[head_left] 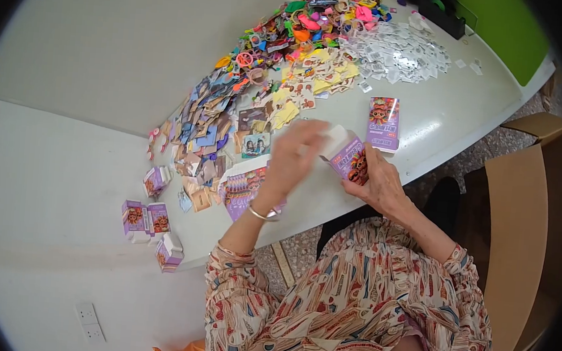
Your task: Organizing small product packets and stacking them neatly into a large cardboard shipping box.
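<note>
My right hand [382, 183] grips a small purple printed carton [351, 160], its white top flap [338, 140] raised at the open end. Close beside that flap is my left hand [295, 157], its fingers blurred by motion, so I cannot tell whether it holds anything. Beneath my left wrist lie flat purple cartons [243, 189], partly covered by the arm. Another purple carton [383, 124] lies on the white table just beyond my right hand.
Heaped along the wall are colourful plastic trinkets [299, 28], small white packets [403, 53], yellow sticker sheets [315, 79] and picture cards [206, 117]. Several purple cartons [135, 220] sit at the left end. A black tape dispenser [442, 13] stands far right; an open cardboard box [515, 214] is at right.
</note>
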`<state>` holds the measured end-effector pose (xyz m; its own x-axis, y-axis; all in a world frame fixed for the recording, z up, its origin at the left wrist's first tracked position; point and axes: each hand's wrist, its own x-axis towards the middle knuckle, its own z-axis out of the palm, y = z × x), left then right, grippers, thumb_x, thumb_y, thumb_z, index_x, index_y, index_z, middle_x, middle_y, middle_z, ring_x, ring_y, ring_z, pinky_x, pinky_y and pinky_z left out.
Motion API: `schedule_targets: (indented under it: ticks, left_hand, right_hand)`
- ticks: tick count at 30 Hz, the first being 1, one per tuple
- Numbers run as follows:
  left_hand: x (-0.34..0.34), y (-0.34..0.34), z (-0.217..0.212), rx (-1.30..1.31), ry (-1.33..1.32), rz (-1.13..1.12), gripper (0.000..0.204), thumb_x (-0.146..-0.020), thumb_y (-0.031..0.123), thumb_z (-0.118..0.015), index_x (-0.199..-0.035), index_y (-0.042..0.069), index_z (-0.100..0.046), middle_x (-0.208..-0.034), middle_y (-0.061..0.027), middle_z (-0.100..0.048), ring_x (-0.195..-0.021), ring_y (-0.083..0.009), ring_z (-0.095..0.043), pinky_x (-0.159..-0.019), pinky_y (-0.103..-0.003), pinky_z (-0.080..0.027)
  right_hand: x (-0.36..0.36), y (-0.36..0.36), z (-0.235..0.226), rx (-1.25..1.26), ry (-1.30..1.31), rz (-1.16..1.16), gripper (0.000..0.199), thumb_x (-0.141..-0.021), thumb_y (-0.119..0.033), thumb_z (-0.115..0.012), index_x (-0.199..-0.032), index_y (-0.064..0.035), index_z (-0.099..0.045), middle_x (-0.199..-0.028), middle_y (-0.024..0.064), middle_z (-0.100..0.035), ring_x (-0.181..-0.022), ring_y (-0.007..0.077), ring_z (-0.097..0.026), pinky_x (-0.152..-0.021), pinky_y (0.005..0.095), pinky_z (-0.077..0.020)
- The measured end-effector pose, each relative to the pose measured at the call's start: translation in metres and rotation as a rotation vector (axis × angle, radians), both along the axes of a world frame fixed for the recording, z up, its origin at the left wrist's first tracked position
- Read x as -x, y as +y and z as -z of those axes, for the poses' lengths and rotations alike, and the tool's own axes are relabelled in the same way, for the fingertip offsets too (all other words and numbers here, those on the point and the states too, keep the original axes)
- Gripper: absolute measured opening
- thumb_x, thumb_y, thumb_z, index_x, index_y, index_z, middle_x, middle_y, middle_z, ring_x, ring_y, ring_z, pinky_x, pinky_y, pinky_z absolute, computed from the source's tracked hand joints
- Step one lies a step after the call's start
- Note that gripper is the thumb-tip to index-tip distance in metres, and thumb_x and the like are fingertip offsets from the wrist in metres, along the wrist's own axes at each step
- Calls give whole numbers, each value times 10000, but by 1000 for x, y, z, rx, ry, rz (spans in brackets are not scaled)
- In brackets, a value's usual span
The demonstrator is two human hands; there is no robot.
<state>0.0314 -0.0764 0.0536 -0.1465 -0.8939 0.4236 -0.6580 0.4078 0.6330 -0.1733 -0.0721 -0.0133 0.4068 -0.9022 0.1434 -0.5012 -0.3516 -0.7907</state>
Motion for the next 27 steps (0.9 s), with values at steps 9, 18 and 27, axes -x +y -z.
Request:
schedule_targets:
  ticks: [9,18,27]
  left_hand:
    - [-159,3,82,-390,-682,-606,691,-692,468,-757,-1061,-80,-555,-965,-238,-628,-883,-396,-605,-782,-461,-493]
    - [-208,-20,99,-3,-395,-611,196,-761,130,-685,-917,20,-643,-752,-103,-643,-668,-281,-606,-620,-355,-473]
    - [-77,-26,-36,29,596,-339,65,-921,105,-606,-946,45,-607,-782,37,-603,-692,-24,-532,-606,-185,-426]
  right_hand:
    - [-5,-1,-1,10,-1,-20,829,-705,-319,-741,-1280,125,-341,-1070,307,-557,-904,436,-602,-785,448,-506]
    - [-6,2,1,85,8,-10,801,-706,-314,-747,-1259,105,-347,-1011,275,-566,-880,416,-601,-759,446,-510]
    - [-1,-3,1,94,89,25,810,-707,-311,-760,-1256,105,-334,-995,286,-572,-867,413,-606,-720,440,-523]
